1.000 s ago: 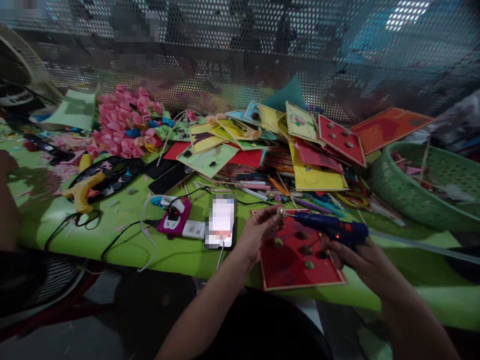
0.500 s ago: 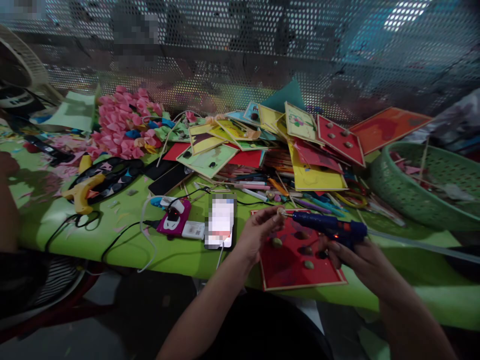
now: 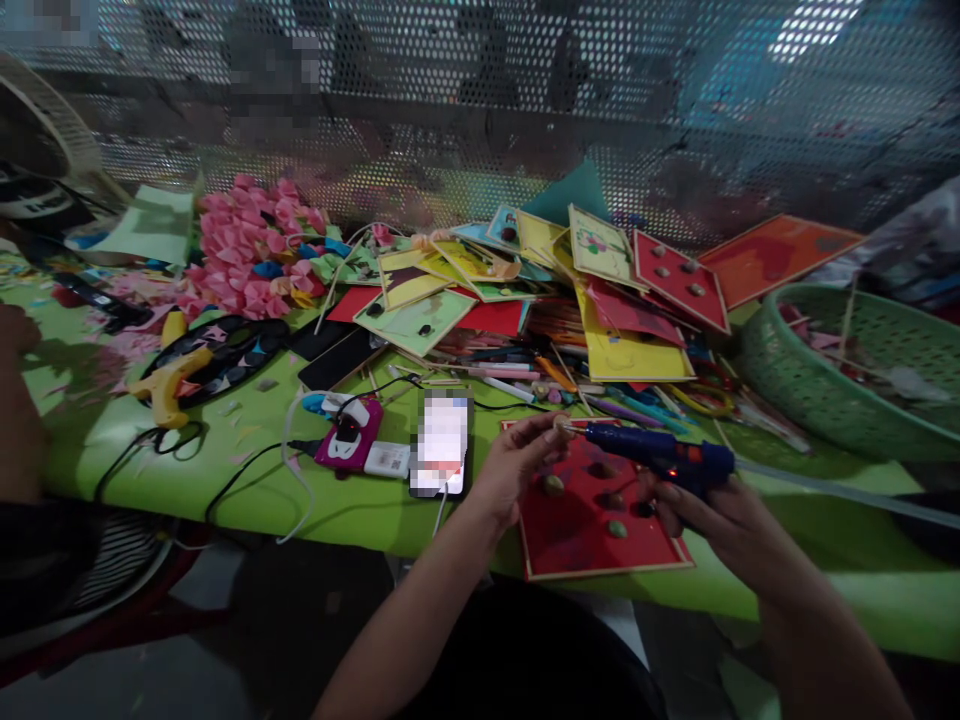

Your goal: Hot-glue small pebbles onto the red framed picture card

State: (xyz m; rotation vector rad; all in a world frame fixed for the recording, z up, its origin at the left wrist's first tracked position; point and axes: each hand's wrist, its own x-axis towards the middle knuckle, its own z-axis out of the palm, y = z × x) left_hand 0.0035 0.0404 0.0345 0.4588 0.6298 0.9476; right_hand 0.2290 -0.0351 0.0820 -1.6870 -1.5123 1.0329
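My right hand (image 3: pixel 709 520) grips a blue glue gun (image 3: pixel 660 455) whose nozzle points left. The nozzle tip touches a small pale piece (image 3: pixel 559 424) that my left hand (image 3: pixel 517 465) pinches between fingertips. Both hands hover over a red card (image 3: pixel 592 520) with a wooden border, lying at the near edge of the green table (image 3: pixel 247 490). Several small pebble-like pieces are stuck on the card.
A phone (image 3: pixel 442 442) and a pink charger (image 3: pixel 348 445) with cables lie left of my hands. Behind is a heap of coloured cards (image 3: pixel 600 300), pink paper flowers (image 3: pixel 251 245), a yellow glue gun (image 3: pixel 169 385) and a green basket (image 3: pixel 847 370). Another person's arm (image 3: pixel 15 400) is at the far left.
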